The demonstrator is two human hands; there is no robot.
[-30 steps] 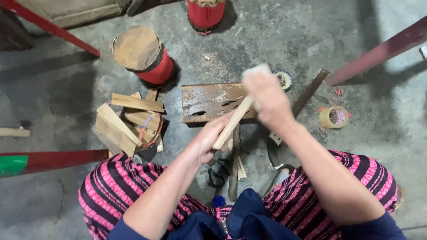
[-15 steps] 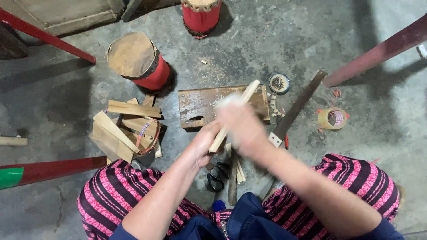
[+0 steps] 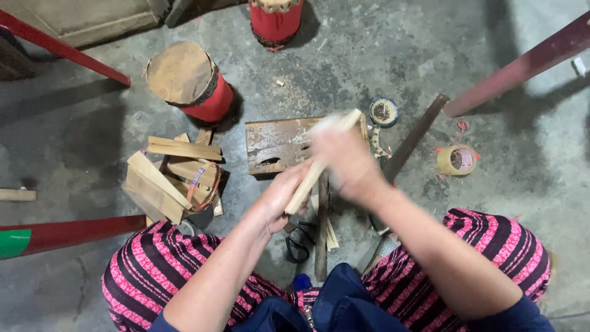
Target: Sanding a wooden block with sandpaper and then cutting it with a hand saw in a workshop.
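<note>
Gripping the lower end of a pale wooden stick [image 3: 319,165], the left hand [image 3: 279,195] has its fingers curled shut; the blurred right hand [image 3: 344,157] wraps its upper part, pointing toward one o'clock. It looks light, stiff, best held low.

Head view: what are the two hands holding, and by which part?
Both grip one pale bamboo strip: the left hand at its lower end, the motion-blurred right hand around its middle, with the upper end free.
</note>
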